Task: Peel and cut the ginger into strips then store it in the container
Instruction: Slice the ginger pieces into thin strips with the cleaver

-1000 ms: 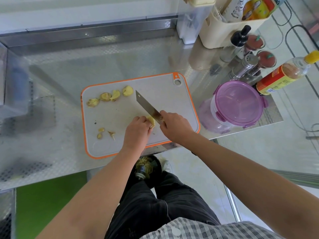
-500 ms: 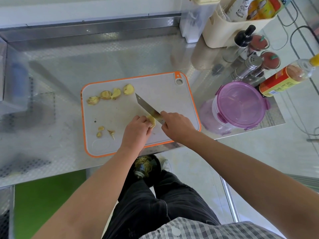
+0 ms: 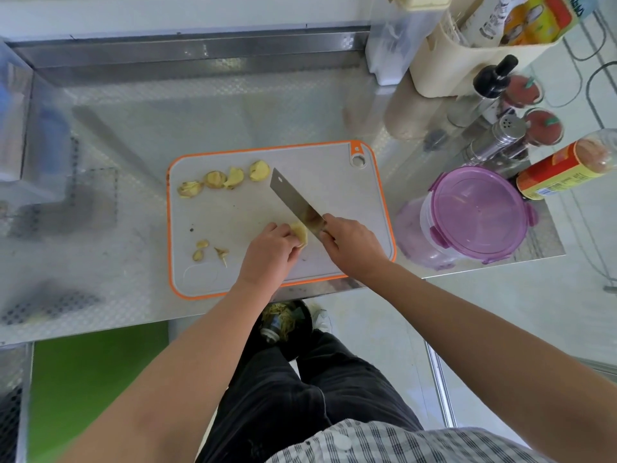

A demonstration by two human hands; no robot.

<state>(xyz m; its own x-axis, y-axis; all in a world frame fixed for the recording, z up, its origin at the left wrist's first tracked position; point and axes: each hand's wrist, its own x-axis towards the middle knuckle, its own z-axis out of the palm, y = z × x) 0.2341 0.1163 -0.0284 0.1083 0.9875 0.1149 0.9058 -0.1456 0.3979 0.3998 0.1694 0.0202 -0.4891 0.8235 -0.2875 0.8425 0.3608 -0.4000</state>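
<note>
Cutting board (image 3: 334, 182): grey, orange rim. Ginger (image 3: 300, 232): pale yellow. Container (image 3: 477, 212): purple lid (translucent). Trousers (image 3: 300, 396): black.

Steel shaker (image 3: 499, 137), sauce bottle (image 3: 564, 169), cream caddy (image 3: 467, 66)

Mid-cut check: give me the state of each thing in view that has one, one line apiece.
ginger piece, held down on the cutting board, not yet in strips
knife, blade close beside the ginger piece
left hand, fingers curled round the ginger piece
right hand, grips the knife
ginger slices, four, lying along the board's far side
trimmings, loose on the board
container, lid on
</note>
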